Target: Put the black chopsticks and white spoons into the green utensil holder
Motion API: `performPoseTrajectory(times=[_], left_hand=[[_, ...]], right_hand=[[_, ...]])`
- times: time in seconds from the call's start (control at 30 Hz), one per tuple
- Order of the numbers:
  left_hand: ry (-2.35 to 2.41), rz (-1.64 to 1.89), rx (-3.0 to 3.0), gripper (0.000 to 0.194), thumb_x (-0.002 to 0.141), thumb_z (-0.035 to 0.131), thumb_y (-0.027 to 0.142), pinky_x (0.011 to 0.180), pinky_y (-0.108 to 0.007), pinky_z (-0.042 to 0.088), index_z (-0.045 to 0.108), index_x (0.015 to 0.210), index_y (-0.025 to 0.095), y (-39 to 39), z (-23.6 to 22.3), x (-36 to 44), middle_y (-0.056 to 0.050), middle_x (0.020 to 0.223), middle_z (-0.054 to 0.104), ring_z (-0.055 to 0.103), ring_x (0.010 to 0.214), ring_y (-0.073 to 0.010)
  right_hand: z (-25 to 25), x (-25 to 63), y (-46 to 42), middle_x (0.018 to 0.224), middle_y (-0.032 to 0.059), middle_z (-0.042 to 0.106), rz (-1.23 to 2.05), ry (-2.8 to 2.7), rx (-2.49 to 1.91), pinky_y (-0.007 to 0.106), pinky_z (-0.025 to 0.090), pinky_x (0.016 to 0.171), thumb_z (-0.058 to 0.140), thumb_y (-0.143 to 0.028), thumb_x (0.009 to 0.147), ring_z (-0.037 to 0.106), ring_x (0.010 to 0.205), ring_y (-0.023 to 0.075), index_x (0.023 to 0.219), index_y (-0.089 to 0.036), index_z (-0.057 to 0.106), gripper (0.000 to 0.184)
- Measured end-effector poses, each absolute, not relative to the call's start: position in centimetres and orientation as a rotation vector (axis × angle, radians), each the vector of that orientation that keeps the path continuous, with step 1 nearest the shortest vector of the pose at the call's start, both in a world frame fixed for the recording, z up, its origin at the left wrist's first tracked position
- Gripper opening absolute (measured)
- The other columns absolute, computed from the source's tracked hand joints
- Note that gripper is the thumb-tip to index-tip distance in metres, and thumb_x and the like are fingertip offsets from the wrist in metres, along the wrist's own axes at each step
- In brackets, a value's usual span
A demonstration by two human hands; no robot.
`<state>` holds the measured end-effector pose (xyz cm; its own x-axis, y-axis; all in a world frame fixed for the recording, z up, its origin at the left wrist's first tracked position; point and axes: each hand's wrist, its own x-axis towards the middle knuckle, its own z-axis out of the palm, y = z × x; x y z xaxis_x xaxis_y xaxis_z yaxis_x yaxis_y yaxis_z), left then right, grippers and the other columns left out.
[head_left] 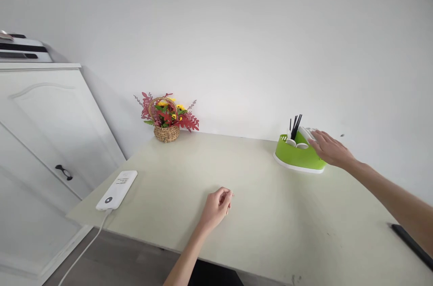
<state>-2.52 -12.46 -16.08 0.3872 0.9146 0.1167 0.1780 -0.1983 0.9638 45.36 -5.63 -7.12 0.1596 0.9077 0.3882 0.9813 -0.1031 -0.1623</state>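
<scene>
My right hand [329,148] reaches out to a lime green holder [294,155] at the far right of the pale table [257,232]. Its fingers are stretched flat over the holder's right rim and hold nothing. Black sticks [295,126] and white utensils [297,144] stand in the holder. My left hand [218,206] rests on the table near the front middle, fingers loosely curled with nothing visible in them.
A wicker basket of red and yellow flowers [167,117] stands at the table's back left by the wall. A white power bank [117,189] with a cable lies at the front left corner. A white cabinet [43,141] stands left. A dark flat object [411,245] lies at the right edge.
</scene>
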Motion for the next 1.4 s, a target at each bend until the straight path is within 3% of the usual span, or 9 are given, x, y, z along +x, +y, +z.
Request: performPoseTrajectory(times=[0.13,0.27,0.47,0.57,0.77,1.13,1.4], left_hand=[[1.010,0.901,1.629,0.040,0.099,0.052,0.056,0.051,-0.022,0.037,0.065,0.092,0.019,-12.5,-15.7,-2.5,0.003,0.061,0.054,0.049,0.051,-0.0112],[1.005,0.893,1.632,0.040,0.099,0.051,0.056,0.052,-0.023,0.039,0.065,0.093,0.019,-12.4,-15.5,-2.5,0.003,0.063,0.055,0.050,0.052,-0.0115],[1.009,0.906,1.646,0.042,0.098,0.052,0.058,0.051,-0.023,0.039,0.066,0.092,0.018,-12.1,-15.8,-2.5,0.003,0.063,0.055,0.050,0.052,-0.0114],[1.017,0.912,1.658,0.044,0.097,0.053,0.059,0.051,-0.023,0.040,0.066,0.091,0.018,-12.1,-15.8,-2.4,0.002,0.061,0.056,0.051,0.051,-0.0116],[1.025,0.916,1.684,0.044,0.098,0.052,0.059,0.052,-0.022,0.040,0.066,0.093,0.018,-12.1,-15.8,-2.3,0.002,0.064,0.056,0.051,0.053,-0.0115],[1.037,0.927,1.684,0.043,0.096,0.054,0.060,0.051,-0.023,0.039,0.065,0.092,0.019,-12.0,-15.1,-2.1,0.003,0.062,0.054,0.051,0.052,-0.0118],[1.008,0.971,1.644,0.037,0.095,0.055,0.054,0.050,-0.022,0.038,0.062,0.107,0.020,-11.7,-15.6,-2.1,0.005,0.066,0.055,0.050,0.050,-0.0104]], right_hand=[[-8.0,43.8,-7.1,0.164,0.0235,0.036,-0.335,-1.776,-2.059,0.057,0.027,0.122,0.025,-0.050,0.106,0.024,0.156,0.0373,0.157,-0.005,0.039,0.070],[-11.5,40.0,-11.6,0.171,0.0162,0.019,-0.467,-1.759,-1.951,0.051,0.015,0.129,0.022,-0.049,0.106,0.009,0.160,0.0280,0.164,-0.006,0.022,0.072],[-21.0,35.7,-18.7,0.171,0.0104,0.024,-0.188,-1.842,-1.916,0.049,0.021,0.128,0.023,-0.053,0.105,0.018,0.158,0.0257,0.165,-0.016,0.021,0.071],[-23.7,34.8,-19.7,0.170,0.0072,0.027,-0.010,-1.830,-2.019,0.048,0.020,0.129,0.024,-0.056,0.104,0.020,0.158,0.0248,0.164,-0.019,0.029,0.071],[-23.1,33.9,-19.4,0.170,0.0050,0.025,0.023,-1.821,-2.140,0.046,0.014,0.130,0.021,-0.062,0.103,0.019,0.158,0.0221,0.162,-0.017,0.034,0.075],[-22.4,33.3,-19.4,0.170,0.0053,0.027,-0.011,-1.809,-2.161,0.046,0.016,0.130,0.021,-0.058,0.103,0.021,0.157,0.0222,0.162,-0.018,0.035,0.072],[-21.8,33.1,-19.4,0.170,0.0057,0.026,-0.005,-1.821,-2.189,0.044,0.015,0.130,0.020,-0.056,0.104,0.020,0.158,0.0220,0.161,-0.015,0.036,0.072]])
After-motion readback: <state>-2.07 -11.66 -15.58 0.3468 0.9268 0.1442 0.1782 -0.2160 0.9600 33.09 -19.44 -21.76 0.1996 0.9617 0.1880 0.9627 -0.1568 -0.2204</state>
